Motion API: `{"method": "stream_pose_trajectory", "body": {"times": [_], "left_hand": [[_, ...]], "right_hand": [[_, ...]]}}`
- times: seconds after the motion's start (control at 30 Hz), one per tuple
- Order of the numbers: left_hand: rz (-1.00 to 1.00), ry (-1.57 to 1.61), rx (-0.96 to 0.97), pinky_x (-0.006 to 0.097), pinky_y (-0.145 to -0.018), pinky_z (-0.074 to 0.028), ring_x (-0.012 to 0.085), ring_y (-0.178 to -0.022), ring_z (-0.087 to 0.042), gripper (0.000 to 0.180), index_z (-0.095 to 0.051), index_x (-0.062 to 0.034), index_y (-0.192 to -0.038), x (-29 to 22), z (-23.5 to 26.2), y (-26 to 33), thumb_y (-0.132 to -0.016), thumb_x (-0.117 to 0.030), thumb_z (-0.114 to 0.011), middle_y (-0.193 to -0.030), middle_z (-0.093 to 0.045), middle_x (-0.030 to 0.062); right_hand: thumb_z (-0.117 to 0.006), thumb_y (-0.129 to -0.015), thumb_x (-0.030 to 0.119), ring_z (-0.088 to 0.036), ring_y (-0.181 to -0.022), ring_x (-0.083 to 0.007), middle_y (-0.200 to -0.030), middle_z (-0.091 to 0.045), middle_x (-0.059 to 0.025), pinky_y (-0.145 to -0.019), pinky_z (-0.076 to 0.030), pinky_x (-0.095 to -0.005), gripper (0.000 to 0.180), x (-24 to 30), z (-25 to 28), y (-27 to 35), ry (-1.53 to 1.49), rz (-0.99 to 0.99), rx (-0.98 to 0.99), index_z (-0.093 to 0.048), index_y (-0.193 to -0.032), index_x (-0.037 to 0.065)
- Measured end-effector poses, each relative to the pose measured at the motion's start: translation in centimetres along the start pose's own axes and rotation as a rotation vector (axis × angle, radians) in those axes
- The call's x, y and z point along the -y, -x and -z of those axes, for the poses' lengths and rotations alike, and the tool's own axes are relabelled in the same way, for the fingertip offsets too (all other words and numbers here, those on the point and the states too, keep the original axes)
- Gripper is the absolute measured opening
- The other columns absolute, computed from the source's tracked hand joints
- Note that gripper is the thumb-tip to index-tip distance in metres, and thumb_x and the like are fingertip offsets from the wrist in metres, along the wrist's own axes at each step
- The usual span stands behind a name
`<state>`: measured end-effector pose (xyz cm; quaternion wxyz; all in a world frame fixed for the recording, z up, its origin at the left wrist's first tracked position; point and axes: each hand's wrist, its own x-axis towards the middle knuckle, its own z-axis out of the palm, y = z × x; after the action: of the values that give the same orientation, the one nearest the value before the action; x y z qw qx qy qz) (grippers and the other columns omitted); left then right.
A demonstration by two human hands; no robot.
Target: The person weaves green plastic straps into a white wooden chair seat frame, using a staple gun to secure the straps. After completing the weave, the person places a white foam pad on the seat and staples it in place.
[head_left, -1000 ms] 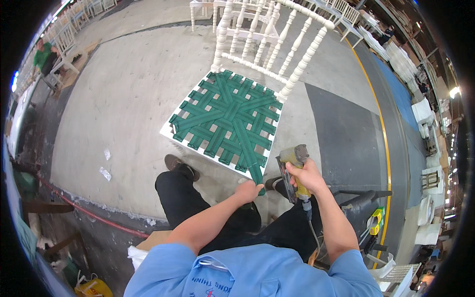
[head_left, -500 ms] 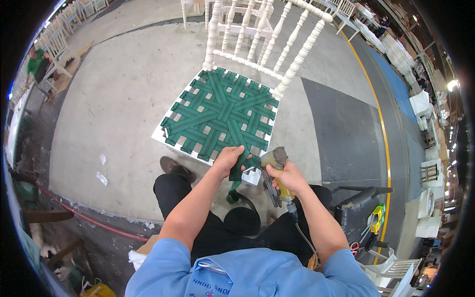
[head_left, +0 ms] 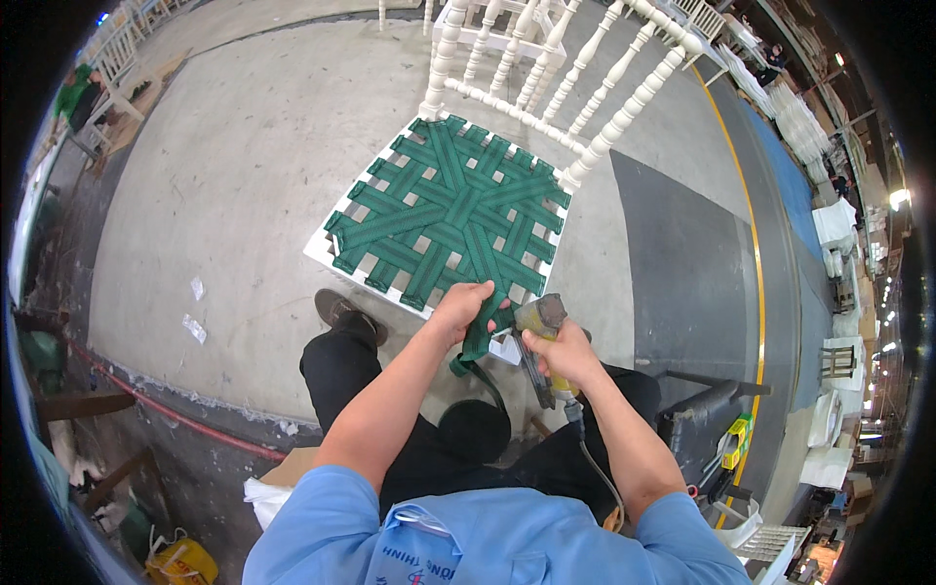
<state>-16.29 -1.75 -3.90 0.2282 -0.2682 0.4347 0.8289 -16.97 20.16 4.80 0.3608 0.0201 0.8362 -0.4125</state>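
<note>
A white chair (head_left: 323, 246) with a turned spindle back stands before me, its seat woven with green webbing (head_left: 458, 207). At the seat's near corner my left hand (head_left: 465, 310) is closed on a green webbing strap (head_left: 479, 336), whose loose end hangs down toward my knees. My right hand (head_left: 564, 353) grips a yellow and grey pneumatic staple gun (head_left: 541, 317) by its handle. The tool's head is close to the chair's near right corner, beside my left fingers. Whether its nose touches the frame cannot be made out. An air hose (head_left: 600, 468) runs from the handle.
Behind this chair stands another white chair (head_left: 512, 44). A dark padded seat (head_left: 697, 421) is at my right, with a yellow-green box (head_left: 737, 441) by it. A red hose (head_left: 175, 421) crosses the floor at left. A person in green (head_left: 76, 97) sits far left.
The chair appears shifted slightly to the right in view. My left hand, still gripping the strap, and my right hand with the staple gun keep nearly the same places by the near corner.
</note>
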Motion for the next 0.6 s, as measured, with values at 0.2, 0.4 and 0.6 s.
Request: {"method": "stream_pose_trajectory", "body": {"times": [0.2,0.4,0.6], "left_hand": [[0.018,0.006,0.071,0.031,-0.053,-0.055,0.0171,-0.062,-0.064,0.039,-0.064,0.0046,-0.126,-0.1,0.7,-0.5,-0.112,-0.030,-0.054,-0.112,-0.077,0.0132],[0.038,0.032,0.133,0.034,-0.062,-0.057,0.0198,-0.077,-0.068,0.038,-0.062,0.0041,-0.132,-0.5,1.4,-0.8,-0.114,-0.028,-0.050,-0.119,-0.075,0.0155],[0.049,0.074,0.161,0.036,-0.062,-0.059,0.0205,-0.075,-0.068,0.040,-0.063,0.0035,-0.132,-0.3,1.7,-0.6,-0.113,-0.030,-0.052,-0.118,-0.076,0.0132]], "right_hand": [[-0.083,-0.093,0.035,-0.066,-0.058,-0.0152,-0.081,-0.070,-0.0092,-0.051,-0.052,-0.0325,0.048,-0.3,-0.8,0.2,-0.002,0.034,0.009,-0.064,-0.113,-0.005],[-0.084,-0.093,0.034,-0.065,-0.057,-0.0150,-0.083,-0.071,-0.0084,-0.050,-0.052,-0.0321,0.048,0.2,-1.1,0.3,-0.005,0.047,0.056,-0.065,-0.117,-0.003],[-0.082,-0.095,0.032,-0.065,-0.057,-0.0143,-0.083,-0.071,-0.0063,-0.051,-0.053,-0.0315,0.043,0.8,-1.2,1.7,0.014,0.035,0.028,-0.068,-0.116,-0.002]]}}
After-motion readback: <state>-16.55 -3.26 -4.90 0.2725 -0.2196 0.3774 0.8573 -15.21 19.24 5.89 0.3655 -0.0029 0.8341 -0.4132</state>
